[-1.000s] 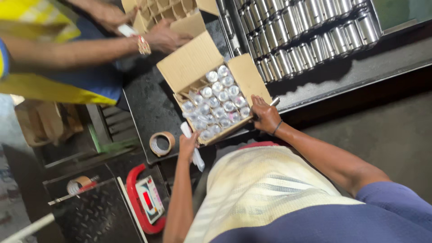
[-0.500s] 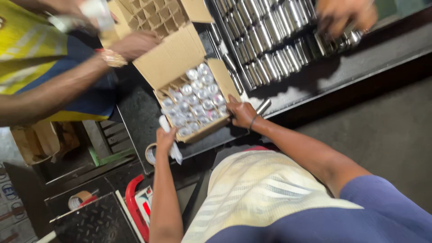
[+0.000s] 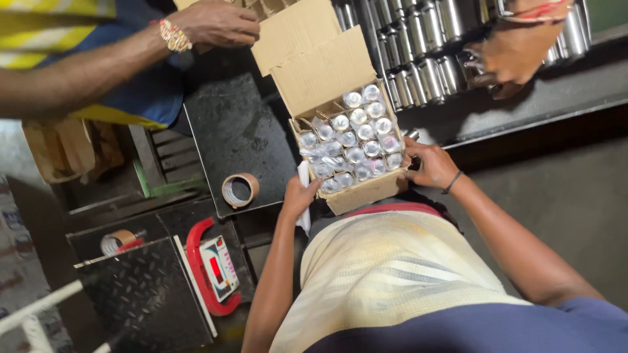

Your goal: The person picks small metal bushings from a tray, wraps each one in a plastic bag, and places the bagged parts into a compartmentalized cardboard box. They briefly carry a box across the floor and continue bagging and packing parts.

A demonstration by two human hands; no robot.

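While both hands (image 3: 297, 196) (image 3: 428, 163) grip, carton (image 3: 366, 191) sits open

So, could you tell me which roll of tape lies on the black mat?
The brown tape roll beside the filled carton; the other roll sits lower left, by the scale.

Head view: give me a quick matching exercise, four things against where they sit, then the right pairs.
Things:
1. left hand
2. right hand
3. tape roll
4. weighing scale

Places:
A. flat on the dark plate, left of the open box
B. on the near left corner of the cardboard box
C. low down, red-framed, beside the ribbed platform
D. on the box's right side, by the metal cans

Pairs: 1-B, 2-D, 3-A, 4-C
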